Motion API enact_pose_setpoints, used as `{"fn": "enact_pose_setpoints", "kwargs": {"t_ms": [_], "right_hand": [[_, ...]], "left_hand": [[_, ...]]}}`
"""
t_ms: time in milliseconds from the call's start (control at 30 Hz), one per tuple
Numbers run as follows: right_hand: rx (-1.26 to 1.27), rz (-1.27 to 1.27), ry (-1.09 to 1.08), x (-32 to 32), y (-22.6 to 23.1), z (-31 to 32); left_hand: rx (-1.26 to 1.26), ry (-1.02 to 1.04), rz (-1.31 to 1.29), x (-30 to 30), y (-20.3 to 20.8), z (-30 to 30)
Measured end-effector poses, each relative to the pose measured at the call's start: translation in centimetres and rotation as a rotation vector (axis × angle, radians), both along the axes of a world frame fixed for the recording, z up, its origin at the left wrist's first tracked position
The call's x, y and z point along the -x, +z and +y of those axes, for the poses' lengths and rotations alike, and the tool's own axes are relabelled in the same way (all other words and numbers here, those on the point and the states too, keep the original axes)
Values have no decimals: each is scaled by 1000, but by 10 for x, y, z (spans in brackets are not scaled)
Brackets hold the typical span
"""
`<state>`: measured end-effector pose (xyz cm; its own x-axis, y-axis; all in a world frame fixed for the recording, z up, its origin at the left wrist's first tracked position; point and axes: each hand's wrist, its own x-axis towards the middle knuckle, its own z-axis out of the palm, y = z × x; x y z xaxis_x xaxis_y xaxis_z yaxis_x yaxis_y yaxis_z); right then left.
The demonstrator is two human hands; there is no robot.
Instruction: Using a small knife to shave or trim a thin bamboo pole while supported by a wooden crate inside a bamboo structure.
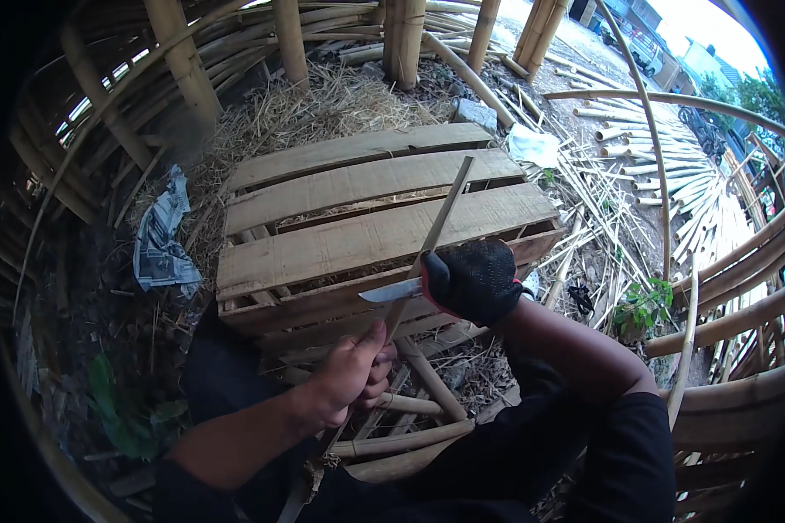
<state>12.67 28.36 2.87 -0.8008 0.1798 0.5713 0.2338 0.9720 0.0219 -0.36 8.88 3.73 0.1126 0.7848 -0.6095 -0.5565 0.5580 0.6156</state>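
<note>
My bare left hand point(351, 375) is closed around the lower part of a long, thin bamboo strip point(446, 207). The strip slants from my lap up to the right, its upper end over a slatted wooden crate point(358, 240). In a black glove with red trim, my right hand point(471, 281) grips a knife; the handle is hidden in the fist. The knife's blade point(391, 292) points left and crosses the strip just above my left hand. My right thumb lies beside the strip; whether it presses on it I cannot tell.
Dry straw and shavings point(323, 109) lie behind the crate. Crumpled newspaper point(166, 231) is at its left, a white sheet point(533, 146) at its far right corner. Bamboo posts point(405, 44) stand at the back. Cut bamboo poles point(663, 157) are piled at the right, near a green plant point(644, 307).
</note>
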Motion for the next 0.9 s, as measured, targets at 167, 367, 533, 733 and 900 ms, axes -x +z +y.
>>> {"fn": "enact_pose_setpoints", "kwargs": {"t_ms": [167, 367, 533, 733, 900], "right_hand": [[-187, 26, -41, 16, 13, 9], [-79, 63, -271, 27, 18, 26], [-86, 149, -30, 37, 29, -27], [-184, 52, -119, 57, 30, -23], [-348, 126, -444, 59, 37, 41]], "left_hand": [[-29, 34, -7, 10, 10, -2], [-118, 63, -12, 22, 8, -15], [-96, 111, -69, 23, 5, -32], [-126, 105, -122, 36, -1, -35], [-153, 60, -164, 33, 3, -43]]}}
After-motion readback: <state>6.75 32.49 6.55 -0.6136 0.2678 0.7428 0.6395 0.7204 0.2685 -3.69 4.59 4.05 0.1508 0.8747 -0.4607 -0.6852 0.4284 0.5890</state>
